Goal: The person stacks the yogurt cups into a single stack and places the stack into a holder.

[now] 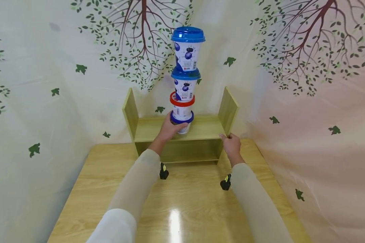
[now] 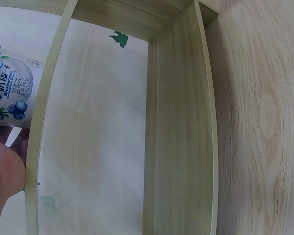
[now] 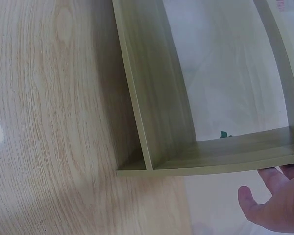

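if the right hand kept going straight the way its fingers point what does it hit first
Most likely the wooden shelf: the right hand points forward at the front edge of the shelf's right side panel, fingertips already at or almost on it. Actual contact is hard to confirm. The cup stack sits well off to the left.

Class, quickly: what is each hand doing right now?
Left hand: grips the bottom cup of the stack.
Right hand: fingertips touch the shelf; holds nothing.

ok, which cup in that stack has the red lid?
The third cup from the top, second from the bottom. Its lid rim is red; the other three are blue. It sits right above the bottom cup that the left hand grips.
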